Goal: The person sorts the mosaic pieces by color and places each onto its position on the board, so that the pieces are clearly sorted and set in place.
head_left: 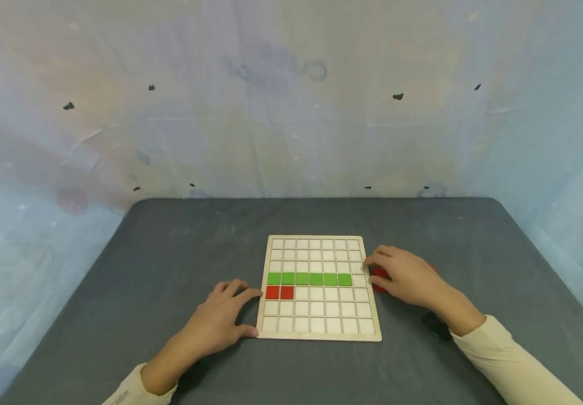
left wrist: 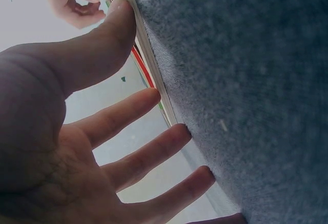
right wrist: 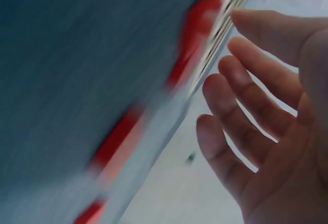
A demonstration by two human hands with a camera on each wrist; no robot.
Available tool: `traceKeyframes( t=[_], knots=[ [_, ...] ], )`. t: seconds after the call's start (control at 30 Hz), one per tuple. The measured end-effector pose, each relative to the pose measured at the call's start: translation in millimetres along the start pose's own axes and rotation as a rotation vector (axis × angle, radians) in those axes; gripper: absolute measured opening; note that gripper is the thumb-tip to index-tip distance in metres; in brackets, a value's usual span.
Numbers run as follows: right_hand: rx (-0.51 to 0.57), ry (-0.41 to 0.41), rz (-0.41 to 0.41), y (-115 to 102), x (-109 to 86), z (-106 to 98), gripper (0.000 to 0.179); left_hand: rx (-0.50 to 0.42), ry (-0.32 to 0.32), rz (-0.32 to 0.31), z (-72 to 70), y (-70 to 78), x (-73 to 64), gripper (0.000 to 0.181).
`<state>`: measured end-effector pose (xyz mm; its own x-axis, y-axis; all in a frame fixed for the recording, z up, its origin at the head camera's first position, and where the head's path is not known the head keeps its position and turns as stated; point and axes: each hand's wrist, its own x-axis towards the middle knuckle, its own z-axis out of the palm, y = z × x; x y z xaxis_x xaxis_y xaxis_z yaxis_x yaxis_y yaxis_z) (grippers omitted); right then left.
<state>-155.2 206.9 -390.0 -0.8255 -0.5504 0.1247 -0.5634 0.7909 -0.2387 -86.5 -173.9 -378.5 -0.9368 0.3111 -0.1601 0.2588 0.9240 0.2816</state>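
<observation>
A square wooden grid board [head_left: 319, 337] lies on the dark cloth. One of its rows carries several green tiles [head_left: 302, 279], and just below them two red tiles [head_left: 279, 292] sit at the row's left end. My left hand [head_left: 215, 320] rests at the board's left side, thumb and fingers spread, with the thumb touching the edge. Beyond the right edge, my right hand [head_left: 410, 275] hovers over loose red tiles [head_left: 380, 272], partly hiding them. In the right wrist view nothing shows between its loosely bent fingers [right wrist: 218, 137], and red tiles [right wrist: 119, 143] lie blurred on the cloth.
The dark grey tabletop [head_left: 190, 242] stretches out around the board. Behind it hangs a pale, mottled sheet [head_left: 291, 129] with small dark spots. A dark object [head_left: 437, 326] under the right wrist is partly hidden.
</observation>
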Motion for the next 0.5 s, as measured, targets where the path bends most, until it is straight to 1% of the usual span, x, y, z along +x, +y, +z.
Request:
traceKeyframes(
  t=[0.13,0.27,0.37,0.5],
  knots=[
    [-0.055,0.031,0.041,31,-18.2,-6,0.027,0.002,0.003,0.002,0.5,0.0,0.0,0.070],
    [-0.089,0.045,0.068,57,-35.6,-13,0.027,0.000,0.004,0.003,-0.1,0.1,0.4,0.070],
    [-0.109,0.053,0.083,71,-46.6,-17,0.028,0.000,0.001,0.002,-0.2,0.4,0.5,0.070],
    [-0.115,0.057,0.124,81,-57.2,-18,0.031,0.005,-0.003,-0.007,-0.1,1.3,0.2,0.070]
  ],
)
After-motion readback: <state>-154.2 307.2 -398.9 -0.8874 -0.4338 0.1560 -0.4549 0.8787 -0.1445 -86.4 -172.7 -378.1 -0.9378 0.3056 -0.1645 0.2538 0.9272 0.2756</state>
